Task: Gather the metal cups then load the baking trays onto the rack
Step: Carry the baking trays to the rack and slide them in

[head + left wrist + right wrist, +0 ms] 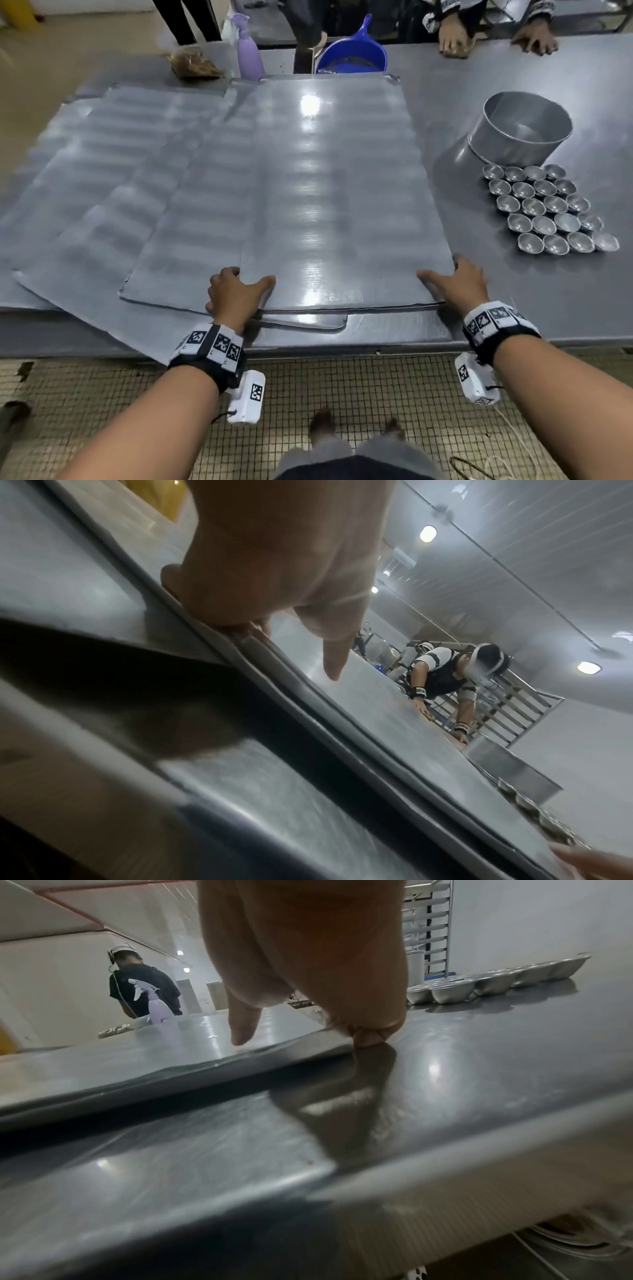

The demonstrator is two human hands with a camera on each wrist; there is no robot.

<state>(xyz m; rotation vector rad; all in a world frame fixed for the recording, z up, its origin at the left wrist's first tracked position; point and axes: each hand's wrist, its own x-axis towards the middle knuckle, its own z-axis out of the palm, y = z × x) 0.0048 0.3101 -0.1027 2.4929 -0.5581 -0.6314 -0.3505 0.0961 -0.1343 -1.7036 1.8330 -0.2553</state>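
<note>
Status: cups (548, 209) look gathered. They sit packed in one tight cluster on the desk (565, 68), out past the right hand and to its right, just in front of a big metal tub (520, 128) lying on its side. I see no stray cups elsewhere in view.

Trays: not loaded yet. The top tray (335, 192) lies flat between the two hands, stacked on at least one more tray (308, 322) whose edge shows just below the left hand. Further trays (102, 192) fan out to the left of the left hand, overlapping and not squared up.

Left hand (236, 294): gripping the top tray's near left corner, thumb on top, fingers curled down over the edge. The left wrist view shows the fingers (219, 599) hooked on the rim.

Right hand (455, 284): at the near right corner, thumb laid on the tray surface, fingers bent down along the side edge; the right wrist view shows fingertips (368, 1035) at the rim, touching the desk. Whether they are under the rim I cannot tell.

Rack (426, 920): visible only in the wrist views, well beyond the cups, past the desk.

My read: first half done, second half just starting. Left: lift or slide this tray off, carry it to the rack, repeat for the rest.
</note>
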